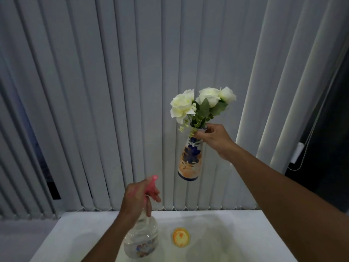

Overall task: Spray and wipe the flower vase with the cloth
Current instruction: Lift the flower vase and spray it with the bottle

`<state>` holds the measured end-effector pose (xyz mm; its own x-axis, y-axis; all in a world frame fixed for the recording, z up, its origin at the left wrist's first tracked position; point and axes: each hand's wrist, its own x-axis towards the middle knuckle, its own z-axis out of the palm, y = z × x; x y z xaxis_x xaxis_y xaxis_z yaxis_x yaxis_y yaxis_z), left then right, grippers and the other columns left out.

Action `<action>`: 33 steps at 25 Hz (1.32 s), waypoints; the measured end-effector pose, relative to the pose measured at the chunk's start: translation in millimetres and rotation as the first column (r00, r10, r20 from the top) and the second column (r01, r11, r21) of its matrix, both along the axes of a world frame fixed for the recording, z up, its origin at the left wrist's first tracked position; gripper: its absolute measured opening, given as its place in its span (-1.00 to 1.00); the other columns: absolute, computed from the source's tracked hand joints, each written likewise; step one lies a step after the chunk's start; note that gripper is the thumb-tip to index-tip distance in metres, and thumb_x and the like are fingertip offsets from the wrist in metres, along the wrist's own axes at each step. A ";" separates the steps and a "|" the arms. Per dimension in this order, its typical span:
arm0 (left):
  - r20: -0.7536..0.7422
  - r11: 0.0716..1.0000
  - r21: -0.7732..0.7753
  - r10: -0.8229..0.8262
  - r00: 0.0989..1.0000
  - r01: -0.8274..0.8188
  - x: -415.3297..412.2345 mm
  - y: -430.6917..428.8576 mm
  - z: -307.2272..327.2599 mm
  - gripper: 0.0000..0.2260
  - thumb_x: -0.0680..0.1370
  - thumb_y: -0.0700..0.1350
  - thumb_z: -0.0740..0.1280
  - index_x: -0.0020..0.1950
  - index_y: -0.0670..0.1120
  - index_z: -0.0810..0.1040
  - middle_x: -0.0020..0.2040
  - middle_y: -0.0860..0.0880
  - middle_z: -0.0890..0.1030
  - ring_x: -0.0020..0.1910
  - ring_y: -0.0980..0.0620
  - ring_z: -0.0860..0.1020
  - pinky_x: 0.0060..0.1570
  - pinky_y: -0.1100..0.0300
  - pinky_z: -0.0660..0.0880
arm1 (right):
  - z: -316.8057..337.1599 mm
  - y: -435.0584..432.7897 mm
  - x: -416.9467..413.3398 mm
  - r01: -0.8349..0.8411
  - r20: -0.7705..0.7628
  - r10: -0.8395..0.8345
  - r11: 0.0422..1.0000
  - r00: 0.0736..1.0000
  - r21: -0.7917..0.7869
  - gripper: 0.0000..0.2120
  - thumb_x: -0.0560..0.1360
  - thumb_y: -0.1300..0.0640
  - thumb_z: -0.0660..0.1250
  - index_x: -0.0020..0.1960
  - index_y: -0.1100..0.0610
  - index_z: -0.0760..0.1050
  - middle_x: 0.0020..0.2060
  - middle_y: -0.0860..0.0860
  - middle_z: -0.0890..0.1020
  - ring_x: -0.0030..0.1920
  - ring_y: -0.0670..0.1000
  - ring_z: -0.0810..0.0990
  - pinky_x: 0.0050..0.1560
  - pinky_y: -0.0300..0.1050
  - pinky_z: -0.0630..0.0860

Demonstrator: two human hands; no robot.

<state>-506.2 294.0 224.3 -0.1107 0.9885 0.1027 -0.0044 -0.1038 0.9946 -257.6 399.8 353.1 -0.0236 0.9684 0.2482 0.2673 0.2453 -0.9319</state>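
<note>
My right hand (214,138) grips the neck of a tall white vase (190,160) painted with blue flowers and orange. It holds the vase up in the air, well above the table. White roses (202,100) with green leaves stick out of the vase's mouth. Lower left of the vase, my left hand (138,197) holds a clear spray bottle (141,239) by its pink trigger head (153,183). The nozzle points up toward the vase's base. A small yellow-orange cloth (181,237) lies on the white table (236,235).
Grey vertical blinds (113,91) hang right behind the table and fill the background. A dark window gap with a cord and white fitting (298,152) is at the right. The table's left edge runs diagonally at lower left.
</note>
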 end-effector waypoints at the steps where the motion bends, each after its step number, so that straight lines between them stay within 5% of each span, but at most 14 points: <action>1: 0.022 0.999 -0.001 -0.042 0.999 0.043 -6.8 4.2 4.4 -0.50 0.52 0.15 0.38 -0.20 -0.32 0.69 -0.31 -0.37 0.67 -0.66 -0.12 0.43 -0.50 0.09 0.39 | 4.4 0.6 2.7 -0.064 0.000 0.064 0.998 0.998 -0.010 -0.81 0.40 0.18 0.55 0.00 0.19 0.70 -0.12 0.10 0.77 -0.15 -0.06 0.69 -0.04 -0.12 0.55; 4: 0.032 0.991 0.055 -0.120 0.992 0.119 -23.0 17.1 18.1 -0.44 0.43 0.21 0.38 -0.10 -0.33 0.70 -0.36 -0.39 0.62 -0.69 -0.07 0.38 -0.56 0.15 0.35 | 16.8 1.2 10.1 -0.250 0.026 0.251 0.968 0.968 -0.035 -0.88 0.46 0.22 0.51 0.00 0.15 0.69 -0.08 0.09 0.74 -0.03 0.01 0.69 0.14 0.01 0.58; 7: 0.021 0.984 0.072 -0.167 0.986 0.165 -35.0 27.9 27.5 -0.18 0.24 0.38 0.49 -0.15 -0.46 0.60 -0.44 -0.35 0.54 -0.70 -0.04 0.35 -0.61 0.21 0.34 | 24.3 -0.4 13.7 -0.360 0.050 0.364 0.930 0.930 -0.074 -0.80 0.40 0.18 0.53 0.03 0.15 0.69 0.08 0.22 0.71 0.07 0.09 0.66 0.24 0.05 0.53; 11: 0.028 0.970 0.135 -0.207 0.978 0.201 -36.4 29.8 37.1 -0.65 0.58 0.01 0.29 -0.12 -0.22 0.73 -0.32 -0.52 0.54 -0.69 -0.05 0.45 -0.62 0.18 0.32 | 25.1 0.1 10.4 -0.380 0.081 0.389 0.919 0.918 -0.103 -0.65 0.32 0.08 0.56 0.06 0.20 0.68 0.14 0.30 0.68 0.09 0.13 0.66 0.25 0.06 0.53; 15: -0.007 0.964 0.108 -0.244 0.970 0.243 -35.5 30.8 32.6 -0.51 0.43 0.19 0.35 -0.32 -0.26 0.64 -0.43 -0.36 0.52 -0.70 -0.04 0.35 -0.56 0.13 0.34 | 22.0 1.5 7.0 -0.360 0.105 0.370 0.928 0.923 -0.098 -0.87 0.43 0.25 0.52 -0.03 0.13 0.71 -0.06 0.13 0.75 0.01 0.05 0.68 0.20 0.03 0.54; 18: 0.041 0.982 0.120 -0.154 0.987 0.149 -28.7 29.0 27.6 -0.31 0.36 0.22 0.41 -0.14 -0.50 0.59 -0.40 -0.38 0.57 -0.69 -0.06 0.35 -0.60 0.20 0.31 | 22.2 -0.3 -2.6 -0.239 0.154 0.249 0.968 0.956 -0.078 -0.87 0.38 0.19 0.58 -0.08 0.10 0.73 -0.17 0.03 0.75 -0.07 -0.02 0.69 0.21 0.08 0.58; 23: -0.046 0.984 0.173 0.043 0.998 -0.035 7.1 15.2 14.7 -0.56 0.61 0.05 0.38 -0.27 -0.29 0.64 -0.34 -0.29 0.66 -0.61 -0.11 0.43 -0.55 0.12 0.35 | 12.0 1.7 -36.4 0.197 0.218 -0.193 0.980 0.957 0.007 -0.49 0.04 -0.18 0.65 -0.25 0.20 0.70 -0.24 0.08 0.74 -0.23 -0.03 0.68 -0.21 0.01 0.64; 30: -0.188 0.929 0.275 0.307 0.933 -0.250 74.5 -6.3 -2.0 -0.50 0.63 0.10 0.27 -0.43 -0.14 0.55 -0.51 -0.12 0.56 -0.59 0.16 0.45 -0.52 0.08 0.44 | -2.7 -1.7 -76.2 0.414 0.200 -0.402 0.910 0.893 -0.017 -0.27 -0.02 -0.32 0.61 0.03 0.08 0.70 -0.10 0.00 0.74 -0.07 0.09 0.71 -0.05 0.02 0.68; 33: -0.209 0.923 0.258 0.343 0.916 -0.287 81.9 -8.1 -14.6 -0.51 0.63 0.08 0.29 -0.48 -0.05 0.45 -0.57 0.01 0.49 -0.58 0.10 0.47 -0.57 0.08 0.38 | -4.9 -3.2 -85.1 0.439 0.183 -0.429 0.898 0.884 -0.016 -0.28 -0.01 -0.30 0.61 0.03 0.08 0.69 -0.09 0.01 0.74 -0.07 0.11 0.71 -0.06 0.00 0.67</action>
<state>-424.4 285.9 209.8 -0.3560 0.8560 0.3748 0.3058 -0.2722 0.9123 -342.7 396.7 348.3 0.3654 0.9034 0.2245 0.4909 0.0179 -0.8710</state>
